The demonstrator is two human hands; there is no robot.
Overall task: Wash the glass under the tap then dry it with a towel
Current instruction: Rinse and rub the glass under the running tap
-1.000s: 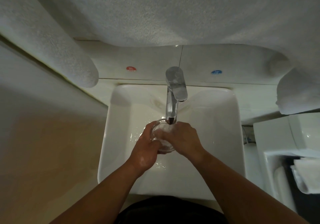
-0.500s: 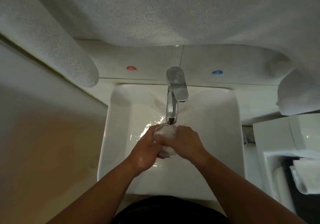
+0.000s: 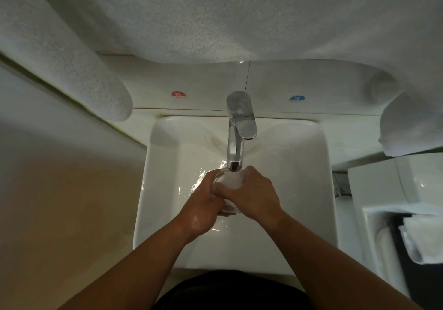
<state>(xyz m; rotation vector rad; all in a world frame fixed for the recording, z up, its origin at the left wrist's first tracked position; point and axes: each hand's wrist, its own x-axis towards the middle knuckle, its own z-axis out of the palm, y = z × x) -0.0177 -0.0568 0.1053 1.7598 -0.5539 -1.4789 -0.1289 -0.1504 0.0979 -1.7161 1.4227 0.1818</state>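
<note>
Left grip (image 3: pixel 203 210) is closed round the glass (image 3: pixel 230 179): its fingers curl on the left side & under it. Right grip (image 3: pixel 255 197) is closed on the glass too, from the right, w/ fingers across the near wall. Two grips prob. b/c a wet glass is slippy, & one can rub while the other holds. Can't tell if any finger goes inside.

The glass is over the middle of the sink (image 3: pixel 165 213), right under the spout of the tap (image 3: pixel 236 146). Its mouth points up at the spout, so the water drops straight in. Inside looks white & bubbly. The long axis runs base to mouth, nearly up & down, w/ the top leaning a bit away from the person, I think. The base is mostly hidden btw the hands.

Wet splashes shine on the sink floor just left of the hands. On the wall behind are a red dot (image 3: pixel 178 94) & a blue dot (image 3: pixel 297 98).

A folded white towel (image 3: pixel 418 245) sits far right, well apart from the sink. A big towel (image 3: pixel 215 17) hangs up top. This looks like the wash step; drying isn't begun yet.
</note>
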